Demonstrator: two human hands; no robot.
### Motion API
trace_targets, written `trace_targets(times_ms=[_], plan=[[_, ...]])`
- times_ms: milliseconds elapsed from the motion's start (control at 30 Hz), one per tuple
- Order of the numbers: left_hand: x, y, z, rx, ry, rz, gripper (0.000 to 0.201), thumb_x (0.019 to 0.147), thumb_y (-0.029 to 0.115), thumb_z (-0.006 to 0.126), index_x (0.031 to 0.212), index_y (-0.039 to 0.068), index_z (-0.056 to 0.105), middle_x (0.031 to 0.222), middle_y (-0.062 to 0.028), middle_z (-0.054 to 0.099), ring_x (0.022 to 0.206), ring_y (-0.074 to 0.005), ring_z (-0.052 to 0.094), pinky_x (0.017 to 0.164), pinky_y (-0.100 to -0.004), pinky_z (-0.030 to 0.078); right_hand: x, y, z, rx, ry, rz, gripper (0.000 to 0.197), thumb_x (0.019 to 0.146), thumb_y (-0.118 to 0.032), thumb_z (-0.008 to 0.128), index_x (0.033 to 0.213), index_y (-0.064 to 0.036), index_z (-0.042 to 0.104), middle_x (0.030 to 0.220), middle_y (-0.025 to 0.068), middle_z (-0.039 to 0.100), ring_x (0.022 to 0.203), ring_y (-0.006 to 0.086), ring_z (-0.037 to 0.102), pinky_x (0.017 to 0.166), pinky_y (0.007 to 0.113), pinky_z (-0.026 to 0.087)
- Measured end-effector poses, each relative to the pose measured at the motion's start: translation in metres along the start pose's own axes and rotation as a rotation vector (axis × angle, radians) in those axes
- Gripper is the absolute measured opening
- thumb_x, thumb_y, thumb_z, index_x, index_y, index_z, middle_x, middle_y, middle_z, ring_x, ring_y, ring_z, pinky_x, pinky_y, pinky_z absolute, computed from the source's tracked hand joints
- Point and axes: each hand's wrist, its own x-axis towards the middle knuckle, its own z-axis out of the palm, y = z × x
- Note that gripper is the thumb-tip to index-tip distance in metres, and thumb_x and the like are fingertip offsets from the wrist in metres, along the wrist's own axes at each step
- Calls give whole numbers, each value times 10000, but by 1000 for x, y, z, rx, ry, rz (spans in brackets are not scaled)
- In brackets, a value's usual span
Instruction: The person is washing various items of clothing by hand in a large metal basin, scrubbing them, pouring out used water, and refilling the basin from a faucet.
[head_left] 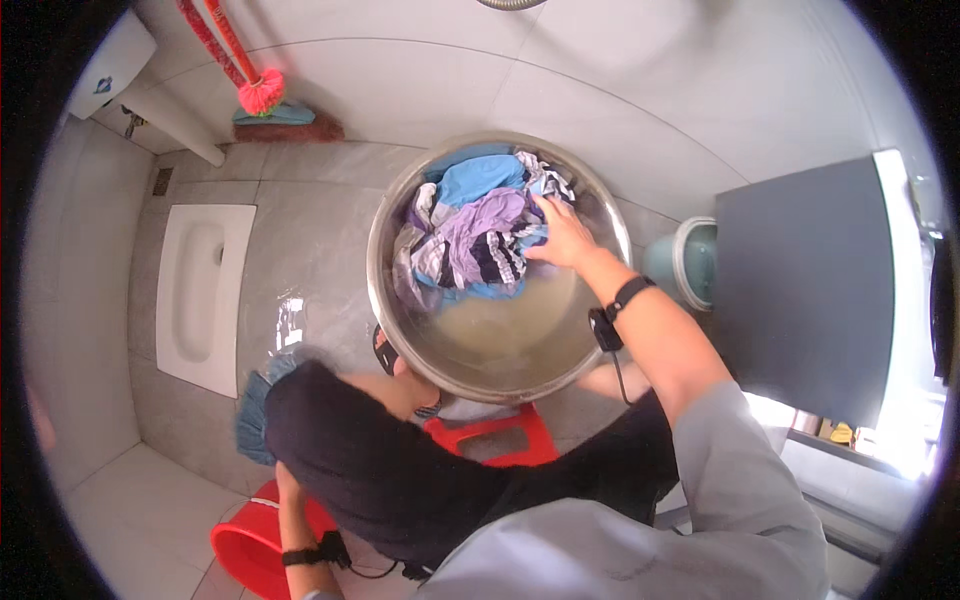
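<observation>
A wide metal basin (600, 345) in front of me holds cloudy water and a heap of wet clothes (490, 225), lilac, blue and black-and-white striped. My right hand (562, 238) reaches onto the heap's right side, thumb and fingers spread against the cloth. Down at the left, beside my bent knee, is my left hand (287, 485); its fingers are hidden behind the leg. Just above that hand a blue-grey cloth-like bundle (256, 415) shows beside the knee. Whether the hand holds it I cannot tell. A red bucket (240, 540) stands under the left forearm.
A red plastic stool (540, 440) sits between my legs, against the basin's near side. A white squat toilet (203, 295) is set in the floor at left. A broom (300, 127) leans on the far wall. At right are a pale bucket (690, 262) and a dark grey panel (805, 290).
</observation>
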Motion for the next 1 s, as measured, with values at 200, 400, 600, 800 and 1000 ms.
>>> trace_targets(times_ms=[200, 400, 600, 800, 1000], plan=[[-43, 294, 250, 1024, 161, 326, 493, 883, 182, 690, 1306, -30, 553, 1318, -164, 597, 1244, -243, 545, 1053, -447, 405, 90, 4, 8, -300, -112, -50, 1194, 534, -495, 903, 1530, -320, 268, 1546, 157, 320, 1459, 427, 185, 1132, 652, 201], [36, 393, 470, 1426, -434, 600, 515, 893, 302, 663, 1298, -2, 570, 1290, -223, 604, 1241, -348, 552, 1047, -421, 422, 67, 10, 72, -401, -108, -93, 590, 672, -494, 810, 1120, -143, 655, 1103, 102, 680, 1160, 292, 535, 986, 541, 369], [177, 275, 586, 1962, -1018, 437, 837, 718, 505, 786, 1364, 49, 510, 1272, -222, 597, 1231, -357, 550, 1016, -440, 462, 6, -2, 33, -145, -175, -81, 374, 665, -325, 821, 942, -120, 676, 871, 80, 698, 991, 281, 621, 865, 465, 403], [179, 140, 578, 1766, -865, 257, 1224, 523, 528, 895, 1540, 344, 240, 1610, -258, 66, 1424, -572, 145, 1048, -654, 372, -48, -15, 7, -12, -164, -95, 301, 651, -245, 787, 886, -87, 682, 815, 112, 703, 888, 318, 661, 851, 475, 429], [140, 92, 581, 1979, -681, 282, 800, 679, 416, 833, 1389, 207, 532, 1404, -138, 421, 1369, -410, 341, 991, -452, 504, -56, 7, 83, -148, -581, 66, 377, 664, -382, 766, 915, -102, 735, 881, 116, 730, 871, 317, 696, 857, 468, 462]])
